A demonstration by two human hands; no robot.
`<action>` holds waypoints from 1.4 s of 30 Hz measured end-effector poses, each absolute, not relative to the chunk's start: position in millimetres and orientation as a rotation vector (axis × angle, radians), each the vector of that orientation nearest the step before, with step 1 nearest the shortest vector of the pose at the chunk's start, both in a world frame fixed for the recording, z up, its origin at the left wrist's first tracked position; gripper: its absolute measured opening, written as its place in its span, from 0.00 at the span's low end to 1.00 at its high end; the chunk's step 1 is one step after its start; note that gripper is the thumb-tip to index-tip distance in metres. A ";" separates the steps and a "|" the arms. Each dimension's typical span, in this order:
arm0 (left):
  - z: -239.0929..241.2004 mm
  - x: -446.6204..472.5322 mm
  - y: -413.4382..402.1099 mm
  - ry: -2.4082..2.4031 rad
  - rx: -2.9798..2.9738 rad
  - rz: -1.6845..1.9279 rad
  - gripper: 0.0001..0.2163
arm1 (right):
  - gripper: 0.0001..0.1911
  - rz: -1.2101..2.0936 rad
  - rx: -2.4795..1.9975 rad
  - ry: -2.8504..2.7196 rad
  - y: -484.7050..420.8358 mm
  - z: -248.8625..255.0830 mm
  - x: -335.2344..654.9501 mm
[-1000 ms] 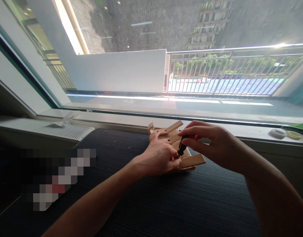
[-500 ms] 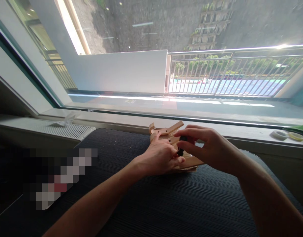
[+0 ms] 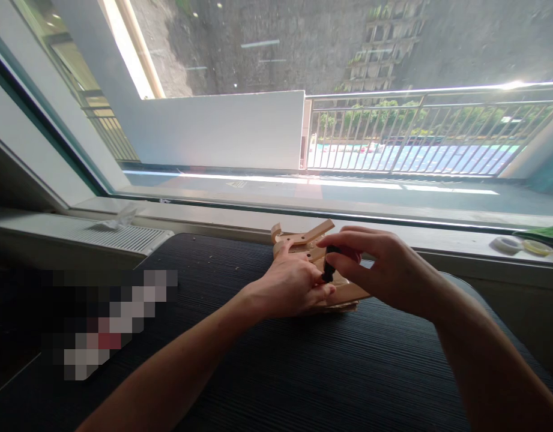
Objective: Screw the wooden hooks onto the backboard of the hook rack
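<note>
A tan wooden assembly (image 3: 319, 233) with dark holes or screw heads lies near the far edge of the dark table. My left hand (image 3: 289, 282) holds it from the left, its index finger stretched over the top and its thumb at the near side. A short black tool with a knobbed lower end (image 3: 329, 271), shaped like a stubby screwdriver, stands almost upright against the assembly. Thumb and fingers of my right hand (image 3: 375, 258) pinch its upper part. Its tip is hidden by my left fingers. Something reddish shows inside my right grip.
The dark ribbed table (image 3: 258, 372) runs up to a white window sill (image 3: 222, 219). Two tape rolls (image 3: 508, 244) and a green cloth (image 3: 546, 233) lie on the right sill. Clear plastic (image 3: 123, 216) rests on a vented white unit at left. A blurred-out item (image 3: 118, 324) is at the table's left.
The black tool has tilted or turned slightly in my right fingers, its knobbed end shifting a little left. My left hand stays on the wooden assembly.
</note>
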State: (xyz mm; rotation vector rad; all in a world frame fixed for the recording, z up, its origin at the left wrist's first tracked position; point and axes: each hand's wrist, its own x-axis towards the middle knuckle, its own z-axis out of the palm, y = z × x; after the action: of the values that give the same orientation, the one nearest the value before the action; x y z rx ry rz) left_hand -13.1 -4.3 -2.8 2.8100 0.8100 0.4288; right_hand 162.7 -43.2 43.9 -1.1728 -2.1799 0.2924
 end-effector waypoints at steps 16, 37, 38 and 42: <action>-1.5 -12.0 -6.2 0.828 2.813 0.437 0.15 | 0.15 0.352 -1.232 -2.221 -45.8 43.6 163.6; -0.2 -11.3 -8.2 0.866 2.833 0.414 0.18 | 0.12 0.403 -1.272 -2.200 -45.2 41.8 167.9; 0.4 -11.0 -8.7 0.865 2.836 0.406 0.18 | 0.12 0.398 -1.279 -2.193 -44.6 41.6 167.8; 3.8 -9.7 -10.6 0.874 2.843 0.407 0.15 | 0.11 0.401 -1.295 -2.170 -42.8 40.8 166.5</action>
State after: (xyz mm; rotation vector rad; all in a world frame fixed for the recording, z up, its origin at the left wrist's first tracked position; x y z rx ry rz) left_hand -9.7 -10.6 3.8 2.8432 0.8736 0.4068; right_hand 166.5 -42.8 40.8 -1.2946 -2.1696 0.4013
